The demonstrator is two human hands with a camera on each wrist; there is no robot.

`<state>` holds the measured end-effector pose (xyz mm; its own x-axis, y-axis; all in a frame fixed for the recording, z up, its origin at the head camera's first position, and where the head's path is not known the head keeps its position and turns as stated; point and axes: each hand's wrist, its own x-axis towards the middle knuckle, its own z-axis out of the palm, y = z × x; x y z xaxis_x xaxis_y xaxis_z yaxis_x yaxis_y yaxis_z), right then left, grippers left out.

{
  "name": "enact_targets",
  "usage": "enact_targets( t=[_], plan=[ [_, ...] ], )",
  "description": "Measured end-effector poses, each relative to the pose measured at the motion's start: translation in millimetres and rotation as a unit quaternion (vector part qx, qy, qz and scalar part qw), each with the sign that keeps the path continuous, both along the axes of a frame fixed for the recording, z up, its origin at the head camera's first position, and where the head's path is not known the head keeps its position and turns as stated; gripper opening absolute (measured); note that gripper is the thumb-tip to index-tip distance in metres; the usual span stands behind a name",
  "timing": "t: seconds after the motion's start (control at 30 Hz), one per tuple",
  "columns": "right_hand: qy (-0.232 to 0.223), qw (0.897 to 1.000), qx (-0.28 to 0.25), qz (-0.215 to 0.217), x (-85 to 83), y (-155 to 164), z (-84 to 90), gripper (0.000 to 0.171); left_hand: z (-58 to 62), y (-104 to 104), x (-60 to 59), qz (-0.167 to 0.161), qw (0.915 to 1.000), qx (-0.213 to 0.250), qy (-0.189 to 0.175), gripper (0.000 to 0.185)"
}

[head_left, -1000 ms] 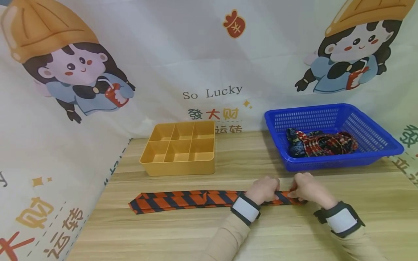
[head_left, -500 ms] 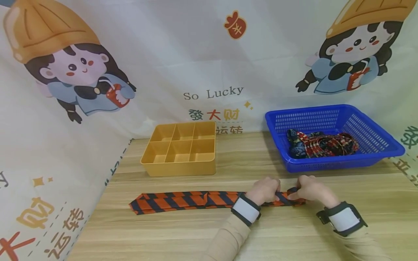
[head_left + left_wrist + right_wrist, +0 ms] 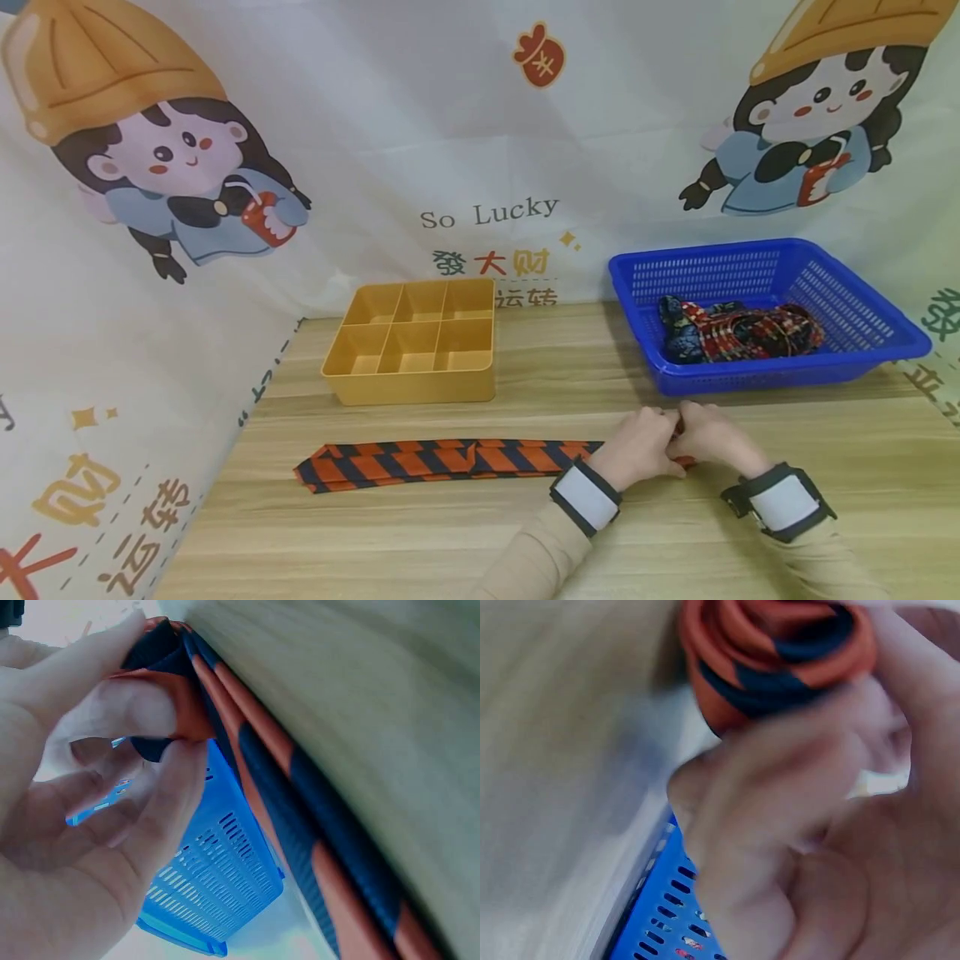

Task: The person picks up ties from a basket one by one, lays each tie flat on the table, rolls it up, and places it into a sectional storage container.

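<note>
An orange and navy striped tie (image 3: 442,460) lies flat across the wooden table (image 3: 420,542), its wide tip at the left. Its right end is wound into a small roll (image 3: 776,656). My left hand (image 3: 643,443) and my right hand (image 3: 708,437) meet at that end, and both pinch the roll between fingers and thumb. In the left wrist view my fingers (image 3: 120,712) curl round the rolled cloth while the rest of the tie (image 3: 315,847) runs off along the table. The roll itself is hidden by both hands in the head view.
A yellow tray (image 3: 408,385) with several empty compartments stands behind the tie at the middle left. A blue mesh basket (image 3: 862,354) at the back right holds patterned ties (image 3: 738,331). A printed cloth backdrop (image 3: 480,150) closes off the back and left.
My left hand has slid right along the tie to meet my right hand. The tie's right end has been turned over into a small roll.
</note>
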<state>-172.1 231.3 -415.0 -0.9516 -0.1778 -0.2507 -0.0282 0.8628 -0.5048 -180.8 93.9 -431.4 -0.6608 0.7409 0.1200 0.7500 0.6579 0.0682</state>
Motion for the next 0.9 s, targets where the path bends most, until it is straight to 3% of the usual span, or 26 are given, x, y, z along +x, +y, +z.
enact_targets(
  t=[0.17,0.37,0.53,0.73,0.83,0.9],
  plan=[
    [-0.047,0.994,-0.088,0.034,-0.1,13.8,6.7,0.029,3.0,-0.8,-0.5,0.034,0.9986,0.012,-0.039,0.054],
    [-0.107,0.985,-0.128,0.033,-1.6,11.9,4.8,0.024,4.4,-4.3,-0.3,0.069,0.9913,0.022,-0.11,0.05],
    [-0.078,0.99,-0.116,0.012,-0.3,1.1,1.6,0.017,9.6,-6.9,3.3,0.068,0.9931,-0.007,-0.095,0.047],
    [-0.05,0.994,-0.1,0.006,1.5,-6.7,0.5,0.015,17.2,-7.5,6.7,0.089,0.9936,0.005,-0.068,0.037],
    [-0.055,0.993,-0.105,0.014,1.7,-7.0,1.2,0.016,18.5,-8.9,4.3,0.098,0.9909,0.011,-0.092,0.027],
    [-0.07,0.99,-0.121,0.023,1.2,-5.3,1.6,0.017,19.4,-10.2,2.3,0.111,0.9854,0.02,-0.128,0.033]
  ],
)
